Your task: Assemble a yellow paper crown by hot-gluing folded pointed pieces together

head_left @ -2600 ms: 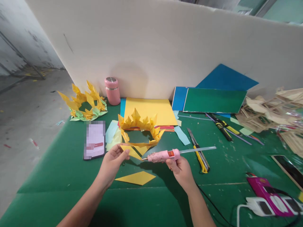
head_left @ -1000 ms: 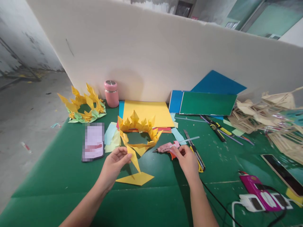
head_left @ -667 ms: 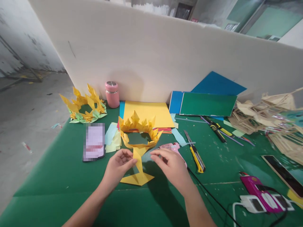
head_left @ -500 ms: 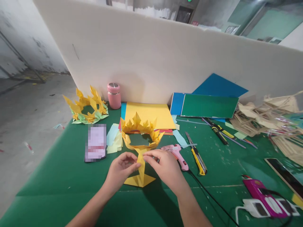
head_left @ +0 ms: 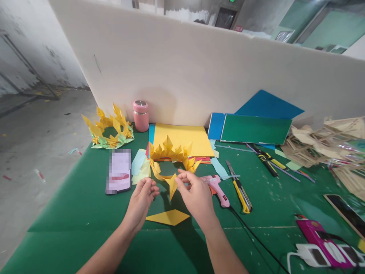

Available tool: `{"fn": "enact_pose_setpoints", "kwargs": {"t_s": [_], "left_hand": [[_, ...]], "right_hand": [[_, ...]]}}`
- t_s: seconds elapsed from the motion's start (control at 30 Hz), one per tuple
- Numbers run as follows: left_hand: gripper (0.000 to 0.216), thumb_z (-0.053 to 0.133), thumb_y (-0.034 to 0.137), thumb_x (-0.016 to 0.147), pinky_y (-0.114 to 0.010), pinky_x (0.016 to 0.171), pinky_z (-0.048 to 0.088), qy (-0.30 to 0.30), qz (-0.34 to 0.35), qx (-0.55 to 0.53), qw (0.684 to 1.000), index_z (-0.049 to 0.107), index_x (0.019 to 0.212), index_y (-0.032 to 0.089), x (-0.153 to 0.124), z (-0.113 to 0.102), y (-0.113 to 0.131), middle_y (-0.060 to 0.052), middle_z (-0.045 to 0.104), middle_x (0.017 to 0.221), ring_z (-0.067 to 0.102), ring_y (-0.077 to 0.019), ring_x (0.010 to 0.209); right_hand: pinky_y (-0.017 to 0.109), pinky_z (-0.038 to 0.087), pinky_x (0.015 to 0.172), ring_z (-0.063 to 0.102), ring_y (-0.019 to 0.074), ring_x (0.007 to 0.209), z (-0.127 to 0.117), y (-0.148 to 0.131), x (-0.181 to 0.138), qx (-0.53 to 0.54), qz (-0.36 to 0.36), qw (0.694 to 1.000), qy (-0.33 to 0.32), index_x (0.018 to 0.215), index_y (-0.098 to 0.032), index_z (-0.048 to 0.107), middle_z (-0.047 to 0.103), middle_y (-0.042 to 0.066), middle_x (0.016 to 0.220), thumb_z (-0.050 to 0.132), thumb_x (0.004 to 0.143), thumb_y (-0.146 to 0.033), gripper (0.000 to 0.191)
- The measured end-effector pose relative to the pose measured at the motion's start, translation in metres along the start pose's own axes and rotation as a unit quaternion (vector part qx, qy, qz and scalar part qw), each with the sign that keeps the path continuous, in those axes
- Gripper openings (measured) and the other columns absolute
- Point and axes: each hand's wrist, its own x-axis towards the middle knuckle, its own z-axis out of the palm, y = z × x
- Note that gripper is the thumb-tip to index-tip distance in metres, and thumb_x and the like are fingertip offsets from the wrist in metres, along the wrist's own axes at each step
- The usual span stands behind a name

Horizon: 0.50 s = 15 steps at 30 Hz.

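My right hand (head_left: 195,192) pinches the right edge of a pointed folded yellow paper piece (head_left: 171,186), held upright with its narrow tip down. This piece overlaps the front of a yellow paper crown (head_left: 168,154); I cannot tell whether they touch. My left hand (head_left: 143,198) hovers to the left of the piece, its fingers loosely bent and apart, with nothing seen in them. Below both hands a flat yellow paper diamond (head_left: 171,217) lies on the green table (head_left: 94,220).
A pink glue gun (head_left: 218,188) and a yellow utility knife (head_left: 241,194) lie right of the crown. To the left are a phone (head_left: 119,171) and another crown with green leaves (head_left: 110,127). A pink flask (head_left: 141,116) and yellow sheets (head_left: 182,139) sit behind.
My left hand has let go of the folded paper and moved left. The piece now looks shorter and higher, in my right hand, clear of the paper diamond. The view has shifted slightly.
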Motion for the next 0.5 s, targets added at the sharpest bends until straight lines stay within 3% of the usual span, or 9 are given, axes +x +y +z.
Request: {"fn": "enact_pose_setpoints", "kwargs": {"t_s": [0.1, 0.23, 0.5], "left_hand": [[0.013, 0.069, 0.017, 0.075, -0.021, 0.057, 0.050, 0.003, -0.029, -0.008, 1.000, 0.057, 0.080, 0.016, -0.002, 0.003, -0.001, 0.001, 0.064, 0.069, 0.060, -0.0093, 0.057], [0.017, 0.058, 0.005, 0.081, -0.024, 0.059, 0.051, 0.005, -0.071, -0.010, 0.997, 0.055, 0.095, 0.015, -0.007, 0.008, 0.003, -0.005, 0.069, 0.081, 0.063, -0.0109, 0.059], [0.021, 0.073, 0.008, 0.070, -0.019, 0.054, 0.043, -0.064, -0.114, -0.040, 0.991, 0.067, 0.089, 0.013, -0.006, 0.002, 0.003, 0.000, 0.062, 0.071, 0.051, -0.0067, 0.056]], "right_hand": [[0.031, 0.049, 0.062, 0.070, 0.0219, 0.077, 0.004, 0.001, 0.002, -0.012, -0.002, 1.000, -0.009, 0.075, -0.023, 0.056, 0.074, 0.007, 0.095, 0.048, 0.085, -0.031, 0.016], [0.031, 0.051, 0.064, 0.069, 0.0224, 0.075, 0.003, 0.003, 0.004, 0.001, 0.001, 1.000, -0.020, 0.077, -0.023, 0.053, 0.072, 0.005, 0.078, 0.044, 0.087, -0.034, 0.017], [0.031, 0.052, 0.069, 0.068, 0.0217, 0.080, -0.015, 0.000, 0.005, 0.133, 0.020, 0.991, -0.023, 0.081, -0.023, 0.053, 0.070, 0.006, 0.082, 0.049, 0.085, -0.044, 0.022]]}}
